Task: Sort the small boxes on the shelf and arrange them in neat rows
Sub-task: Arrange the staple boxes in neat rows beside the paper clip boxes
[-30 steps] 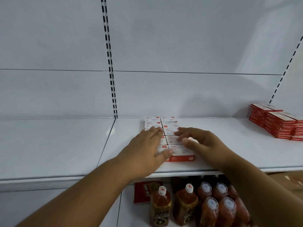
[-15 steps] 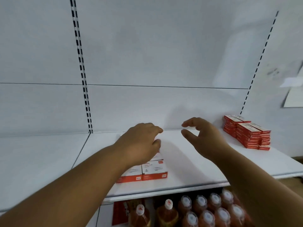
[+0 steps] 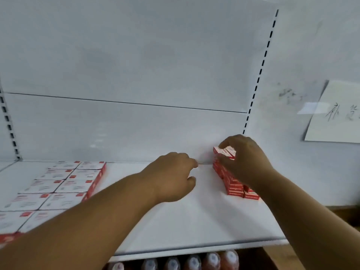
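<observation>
While right hand [image 3: 244, 158] grips stacked red boxes [image 3: 231, 184], left hand [image 3: 171, 176] hovers.

A white metal back panel [image 3: 124, 61] fills the upper part of the frame, with one thin horizontal seam across its middle. Black slotted upright strips [image 3: 260, 75] run at the right and at the far left edge. On the pale wall at the right hangs a white paper sheet [image 3: 337, 117] with handwriting. The light is soft and even.
</observation>
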{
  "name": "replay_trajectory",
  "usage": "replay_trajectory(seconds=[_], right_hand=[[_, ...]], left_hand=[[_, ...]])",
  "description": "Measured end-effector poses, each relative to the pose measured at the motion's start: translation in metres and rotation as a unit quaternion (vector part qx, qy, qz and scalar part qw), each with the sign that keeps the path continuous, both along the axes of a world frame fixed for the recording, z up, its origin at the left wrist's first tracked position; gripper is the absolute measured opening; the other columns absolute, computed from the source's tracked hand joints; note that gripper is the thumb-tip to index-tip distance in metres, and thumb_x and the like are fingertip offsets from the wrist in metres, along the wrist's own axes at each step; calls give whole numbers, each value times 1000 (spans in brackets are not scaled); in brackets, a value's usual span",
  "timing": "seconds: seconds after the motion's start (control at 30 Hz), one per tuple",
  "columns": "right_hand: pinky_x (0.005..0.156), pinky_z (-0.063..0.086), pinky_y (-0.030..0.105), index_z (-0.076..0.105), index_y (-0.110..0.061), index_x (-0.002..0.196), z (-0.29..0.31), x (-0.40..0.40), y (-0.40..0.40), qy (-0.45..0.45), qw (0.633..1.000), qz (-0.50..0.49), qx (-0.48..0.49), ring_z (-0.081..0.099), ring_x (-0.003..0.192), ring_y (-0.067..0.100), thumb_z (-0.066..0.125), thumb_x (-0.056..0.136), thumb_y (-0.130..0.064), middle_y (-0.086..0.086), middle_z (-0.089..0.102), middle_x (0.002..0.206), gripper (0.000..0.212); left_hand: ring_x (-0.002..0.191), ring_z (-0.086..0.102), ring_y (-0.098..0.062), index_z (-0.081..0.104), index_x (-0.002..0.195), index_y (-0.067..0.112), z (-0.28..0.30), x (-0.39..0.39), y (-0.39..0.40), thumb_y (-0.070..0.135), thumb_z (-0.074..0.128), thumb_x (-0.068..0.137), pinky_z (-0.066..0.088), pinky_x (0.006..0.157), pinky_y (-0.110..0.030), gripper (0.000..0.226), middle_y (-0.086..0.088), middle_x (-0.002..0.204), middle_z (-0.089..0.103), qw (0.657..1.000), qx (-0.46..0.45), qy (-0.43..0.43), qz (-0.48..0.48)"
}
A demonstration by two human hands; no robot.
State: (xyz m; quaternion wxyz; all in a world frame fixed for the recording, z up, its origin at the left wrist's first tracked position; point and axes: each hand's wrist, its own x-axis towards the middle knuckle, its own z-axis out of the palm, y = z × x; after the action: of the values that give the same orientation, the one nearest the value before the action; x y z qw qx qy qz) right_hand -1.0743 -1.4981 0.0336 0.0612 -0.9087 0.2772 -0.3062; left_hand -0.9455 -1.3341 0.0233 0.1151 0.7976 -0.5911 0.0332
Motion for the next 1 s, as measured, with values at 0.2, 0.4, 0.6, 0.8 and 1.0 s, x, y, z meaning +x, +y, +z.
replay_trajectory(seconds=[0.2,0.4,0.6,0.8,1.0], right_hand=[[90,49,38,58,-28,122,0,-25,-55,135,988,-64,41,50,109,20,60,87,-51,-1,56,121,41],[69,52,32,51,-22,103,-12,-38,-74,155,975,-80,139,62,82,17,44,93,-59,-4,58,85,39],[68,57,35,57,-22,116,-15,-46,-74,27,980,-54,192,65,79,13,52,94,-45,-6,62,93,32],[59,53,33,68,-16,98,-16,-55,-38,-328,758,120,551,71,71,20,62,95,-27,5,75,83,13],[59,56,29,66,-4,107,-16,-41,17,-404,585,229,665,64,79,25,49,94,6,16,73,98,23]], left_hand=[[109,59,-19,59,125,27,-4,-40,-70,49,47,97,49,87,-33,38,5,121,63,994,-21,81,63],[67,61,-15,53,70,24,-3,-56,-119,71,41,90,49,63,-28,52,7,71,62,964,-17,200,176],[75,70,-18,69,89,17,1,-54,-107,50,63,90,54,69,-32,34,0,84,73,922,-84,308,217],[71,74,-23,56,110,21,0,-66,-62,14,64,95,52,62,-34,19,-4,90,76,755,-351,534,147],[75,74,-31,53,125,42,-5,-68,-12,-2,57,95,51,62,-33,53,-6,90,76,704,-391,587,83]])
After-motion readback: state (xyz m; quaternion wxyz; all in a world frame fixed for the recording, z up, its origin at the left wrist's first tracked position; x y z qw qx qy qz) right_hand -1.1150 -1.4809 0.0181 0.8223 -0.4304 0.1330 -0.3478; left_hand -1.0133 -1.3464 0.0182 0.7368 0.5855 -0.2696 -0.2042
